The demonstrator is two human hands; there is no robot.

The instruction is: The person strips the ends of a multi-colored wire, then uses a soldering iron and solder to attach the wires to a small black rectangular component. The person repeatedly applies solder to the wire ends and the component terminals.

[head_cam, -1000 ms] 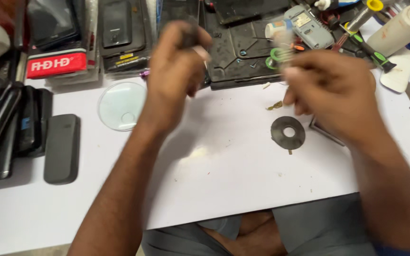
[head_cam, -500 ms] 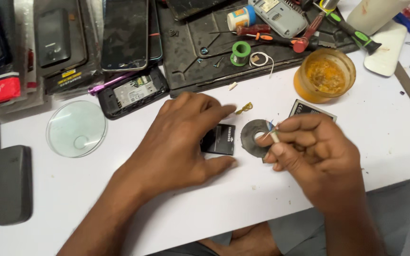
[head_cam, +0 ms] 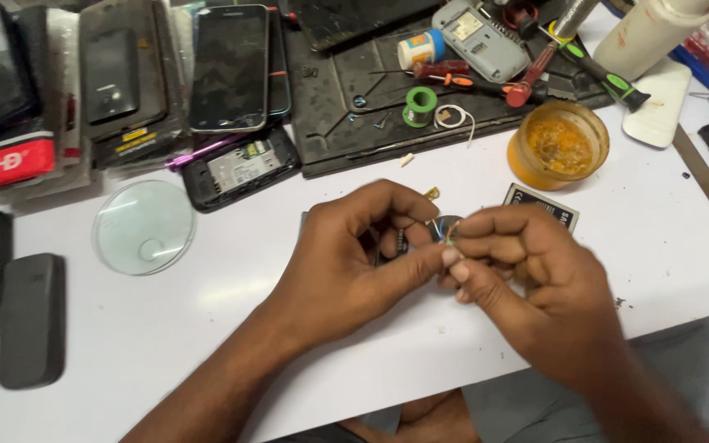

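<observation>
While both meet over the white counter [head_cam: 207,328], left hand [head_cam: 354,254] and right hand [head_cam: 527,271] pinch thin coloured wires [head_cam: 450,233] above a small round grey disc [head_cam: 445,224].

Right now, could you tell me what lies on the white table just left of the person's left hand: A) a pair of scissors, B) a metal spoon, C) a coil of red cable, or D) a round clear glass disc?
D: a round clear glass disc lies flat on the white table, left of the left hand, below an opened phone.

Bright even light, slight blur
</observation>
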